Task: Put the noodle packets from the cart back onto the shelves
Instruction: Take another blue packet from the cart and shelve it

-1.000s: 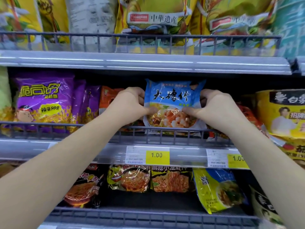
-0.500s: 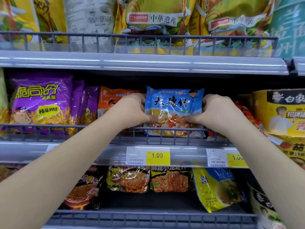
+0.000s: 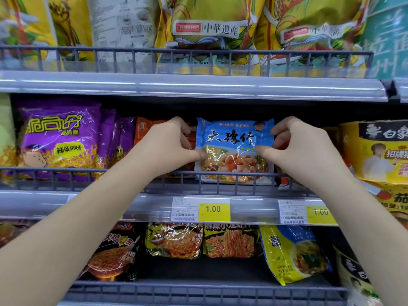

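Observation:
A blue noodle packet [image 3: 234, 149] with black characters stands upright on the middle shelf [image 3: 132, 204], its bottom edge behind the wire rail [image 3: 110, 173]. My left hand [image 3: 167, 144] pinches its left edge, thumb on the front. My right hand [image 3: 302, 146] pinches its right edge the same way. An orange packet [image 3: 143, 129] stands just behind my left hand. The cart is out of view.
Purple packets [image 3: 57, 138] fill the middle shelf's left side, and yellow tubs [image 3: 375, 151] sit at its right. Large yellow bags [image 3: 209, 29] line the top shelf. Dark packets [image 3: 174, 239] and a blue-yellow packet [image 3: 293, 252] lie on the lower shelf. Price tags [image 3: 213, 209] read 1.00.
Both hands have lowered the blue packet from above the rail down onto the middle shelf, where it now stands behind the rail.

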Tool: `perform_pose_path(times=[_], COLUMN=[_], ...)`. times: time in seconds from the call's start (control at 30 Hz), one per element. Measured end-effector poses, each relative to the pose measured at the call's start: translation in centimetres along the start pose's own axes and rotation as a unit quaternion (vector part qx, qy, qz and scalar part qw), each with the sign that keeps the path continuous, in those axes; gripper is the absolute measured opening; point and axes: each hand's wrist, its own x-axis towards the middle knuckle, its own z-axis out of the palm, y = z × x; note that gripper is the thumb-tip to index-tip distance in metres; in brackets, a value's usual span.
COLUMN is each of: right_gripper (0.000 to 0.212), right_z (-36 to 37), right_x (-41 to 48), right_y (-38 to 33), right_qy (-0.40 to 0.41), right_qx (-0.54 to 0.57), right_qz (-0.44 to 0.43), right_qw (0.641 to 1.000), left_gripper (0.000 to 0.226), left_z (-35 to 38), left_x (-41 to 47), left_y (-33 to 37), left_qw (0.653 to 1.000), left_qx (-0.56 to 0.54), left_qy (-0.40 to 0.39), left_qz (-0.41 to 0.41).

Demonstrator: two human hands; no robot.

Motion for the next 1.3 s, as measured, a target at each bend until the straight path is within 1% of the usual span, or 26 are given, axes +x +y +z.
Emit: perform_pose_path(times=[0.17,0.33,0.43,0.53,0.7,0.83,0.93,1.1,1.23,1.3], right_gripper=[0.026,0.02,0.02,0.021,0.022,0.032,0.034,0.024,0.022,0.021], right_z=[0.3,0.2,0.7,2.0,5.0,7.2,9.1,12.8,15.8,17.1], right_x=[-1.2,-2.2,-2.8,-3.3,-4.9,-6.7,-8.7,-13.3,-18.1,-20.6], right_y=[-0.8,-2.4,-3.6,-4.9,-8.9,-14.5,-19.7,-30.9,-41.0,-45.7], right_qy=[-0.018,-0.036,-0.048,-0.061,-0.125,-0.173,-0.208,-0.258,-0.291,-0.323], right_qx=[0.125,0.211,0.275,0.329,0.421,0.487,0.517,0.552,0.583,0.592], right_qz=[-0.035,-0.078,-0.105,-0.135,-0.17,-0.186,-0.194,-0.204,-0.213,-0.213], right_qw=[0.991,0.974,0.955,0.933,0.882,0.836,0.807,0.766,0.728,0.707], left_gripper=[0.063,0.051,0.045,0.038,0.036,0.041,0.043,0.04,0.038,0.037], left_z=[-0.6,-1.1,-1.6,-2.5,-5.7,-9.5,-13.1,-20.9,-27.9,-31.2], left_x=[-1.4,-3.1,-4.7,-6.8,-10.7,-14.4,-17.7,-24.6,-31.1,-34.4], left_y=[0.3,0.7,0.8,0.6,-1.4,-4.9,-8.3,-14.9,-20.2,-22.7], left_qw=[0.997,0.992,0.984,0.979,0.972,0.966,0.961,0.96,0.957,0.953], left_qx=[-0.068,-0.114,-0.166,-0.185,-0.207,-0.218,-0.222,-0.186,-0.14,-0.118], left_qy=[0.015,0.046,0.057,0.081,0.114,0.13,0.15,0.177,0.198,0.207], left_qz=[0.014,0.024,0.023,0.018,-0.01,-0.041,-0.069,-0.116,-0.157,-0.185])
